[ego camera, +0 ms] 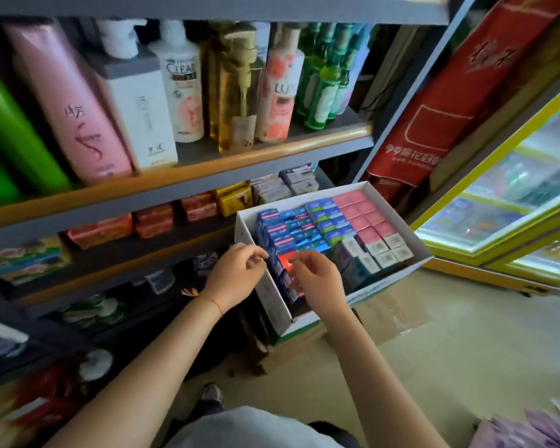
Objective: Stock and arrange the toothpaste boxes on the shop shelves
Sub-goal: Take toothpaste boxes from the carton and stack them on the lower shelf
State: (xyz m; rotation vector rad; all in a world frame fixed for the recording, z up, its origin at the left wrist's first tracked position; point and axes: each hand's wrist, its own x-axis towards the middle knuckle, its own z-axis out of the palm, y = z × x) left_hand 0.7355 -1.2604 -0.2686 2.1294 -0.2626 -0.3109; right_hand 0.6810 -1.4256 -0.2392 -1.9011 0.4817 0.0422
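A white carton [272, 295] stands on the floor against the shelves, packed with upright toothpaste boxes: blue boxes [291, 227], blue-green ones [328, 218], pink ones [359, 211] and white ones [385, 250]. My left hand [236, 273] hovers at the carton's near left wall, fingers curled, its fingertips pinching the top of a blue box [274, 261] in the left row. My right hand [317, 279] is just beside it, fingers curled at the edge of a red box [286, 261] standing between the two hands. The lower parts of both boxes are hidden in the carton.
Shampoo and body wash bottles [181, 79] fill the upper shelf. Soap packs [152, 219] line the shelf below it, with more blurred goods lower down. A glass-topped freezer with a yellow frame [498, 208] stands to the right. Flattened cardboard [392, 312] lies on the tiled floor.
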